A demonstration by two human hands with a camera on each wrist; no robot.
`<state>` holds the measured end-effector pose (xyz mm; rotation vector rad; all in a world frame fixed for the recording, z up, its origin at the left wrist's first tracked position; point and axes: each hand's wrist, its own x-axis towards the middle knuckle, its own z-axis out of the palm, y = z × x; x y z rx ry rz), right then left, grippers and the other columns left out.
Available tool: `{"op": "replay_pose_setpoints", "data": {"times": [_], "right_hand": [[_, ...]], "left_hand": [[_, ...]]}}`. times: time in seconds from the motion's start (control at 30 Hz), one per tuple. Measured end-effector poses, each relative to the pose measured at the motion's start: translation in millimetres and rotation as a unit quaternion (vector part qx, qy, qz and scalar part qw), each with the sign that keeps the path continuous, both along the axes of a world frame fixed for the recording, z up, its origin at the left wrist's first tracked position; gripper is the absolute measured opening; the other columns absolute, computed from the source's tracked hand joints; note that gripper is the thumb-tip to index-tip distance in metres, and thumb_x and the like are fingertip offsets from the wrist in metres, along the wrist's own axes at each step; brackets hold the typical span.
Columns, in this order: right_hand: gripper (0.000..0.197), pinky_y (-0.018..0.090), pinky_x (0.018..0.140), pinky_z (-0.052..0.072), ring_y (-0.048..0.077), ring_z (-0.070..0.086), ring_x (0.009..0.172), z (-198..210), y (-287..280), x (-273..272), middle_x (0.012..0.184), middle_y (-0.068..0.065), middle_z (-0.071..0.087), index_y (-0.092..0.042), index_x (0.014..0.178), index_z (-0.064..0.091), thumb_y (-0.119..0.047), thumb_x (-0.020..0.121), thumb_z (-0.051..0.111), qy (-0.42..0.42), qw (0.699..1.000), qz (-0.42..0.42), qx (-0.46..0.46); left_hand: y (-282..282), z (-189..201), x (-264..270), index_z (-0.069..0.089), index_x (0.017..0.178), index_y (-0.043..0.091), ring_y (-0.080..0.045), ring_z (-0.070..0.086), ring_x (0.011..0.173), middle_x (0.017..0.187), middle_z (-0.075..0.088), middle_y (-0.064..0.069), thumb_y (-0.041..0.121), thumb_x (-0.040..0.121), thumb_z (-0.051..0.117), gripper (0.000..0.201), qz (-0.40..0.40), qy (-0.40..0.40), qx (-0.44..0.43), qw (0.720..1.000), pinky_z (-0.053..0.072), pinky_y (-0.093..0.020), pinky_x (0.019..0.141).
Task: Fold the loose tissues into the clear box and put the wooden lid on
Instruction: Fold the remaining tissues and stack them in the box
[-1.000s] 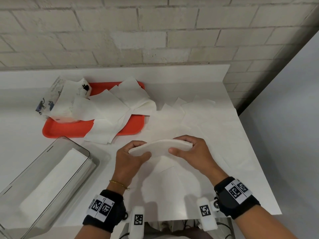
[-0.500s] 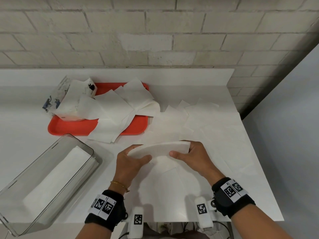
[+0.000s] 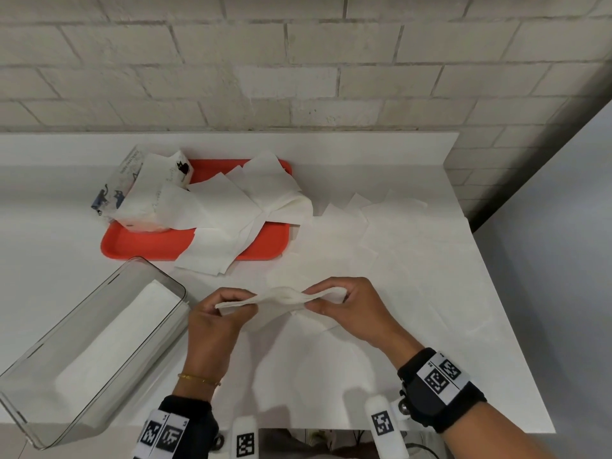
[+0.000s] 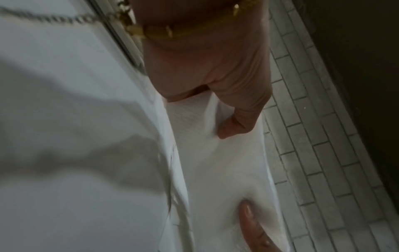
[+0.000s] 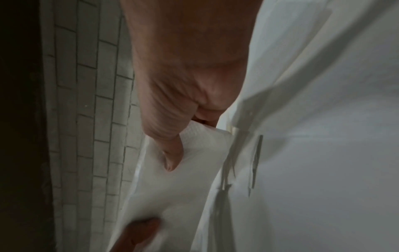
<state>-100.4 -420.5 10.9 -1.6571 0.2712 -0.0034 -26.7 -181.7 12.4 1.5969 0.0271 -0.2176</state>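
While the white surface [image 3: 430, 293] carried everything, the clear box [image 3: 43, 385] at its left edge already held a folded stack. Beyond the box, more loose tissues [image 3: 231, 220] waited on the red tray [image 3: 149, 243]. Right of the box, left hand [image 3: 215, 323] and right hand [image 3: 351, 309] each pinched an end of one folded tissue [image 3: 281, 294]. No wooden lid showed.

**Both hands pinching, wrists apart**

We hold our left hand [image 3: 220, 313] and right hand [image 3: 347, 304] side by side above the counter's near edge, each thumb pressed against curled fingers [image 5: 170, 153], forearms angling inward, black bands on both wrists.
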Motion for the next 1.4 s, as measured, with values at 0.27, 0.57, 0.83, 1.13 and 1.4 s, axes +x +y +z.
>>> {"op": "replay_pose_setpoints", "data": {"times": [0.27,0.57,0.83,1.13,1.4], "right_hand": [[0.022,0.021,0.064,0.052,0.001,0.066,0.069,-13.3,19.7,10.0,0.098,0.0,0.08,-0.021,0.104,0.082,-0.023,0.083,0.09,0.054,0.998,0.041,0.003],[0.019,0.018,0.08,0.053,0.008,0.075,0.09,-14.8,32.9,20.8,0.098,-0.002,0.081,-0.014,0.103,0.083,-0.009,0.085,0.086,0.024,0.997,0.065,0.014],[0.019,0.028,0.079,0.055,0.011,0.073,0.09,-21.3,50.5,22.6,0.098,-0.003,0.081,-0.022,0.103,0.083,-0.022,0.085,0.088,0.076,0.99,0.109,-0.039],[0.017,0.019,0.088,0.057,0.006,0.075,0.1,7.4,51.8,26.7,0.103,-0.01,0.081,-0.018,0.108,0.082,-0.016,0.092,0.08,0.067,0.991,0.117,-0.021],[0.023,0.026,0.086,0.061,0.016,0.078,0.102,67.2,47.5,29.4,0.107,-0.003,0.081,-0.019,0.113,0.079,-0.013,0.091,0.078,0.038,0.986,0.158,0.035]], "left_hand": [[33.7,-9.0,-18.6,0.079,0.093,0.015,-0.013,0.072,0.081,0.09,0.08,0.001,-0.009,0.077,0.084,0.029,0.028,0.026,0.034,0.999,0.059,-0.022,0.068],[43.3,-1.5,-23.7,0.084,0.087,0.014,-0.015,0.075,0.082,0.088,0.082,-0.004,-0.01,0.075,0.085,0.027,0.035,0.015,0.035,0.999,0.059,-0.021,0.073],[58.2,-10.3,-33.4,0.085,0.083,0.026,-0.012,0.074,0.077,0.088,0.082,-0.001,-0.003,0.073,0.09,0.032,0.032,0.06,0.072,0.995,0.057,-0.034,0.075],[61.6,5.5,-31.3,0.086,0.083,0.016,-0.018,0.076,0.082,0.089,0.082,-0.009,-0.005,0.071,0.09,0.024,0.062,0.039,0.024,0.997,0.059,-0.023,0.075],[90.1,56.6,-36.8,0.087,0.085,0.023,-0.012,0.075,0.078,0.089,0.082,-0.005,0.008,0.069,0.089,0.022,0.042,-0.01,0.035,0.998,0.058,-0.021,0.072]]}}
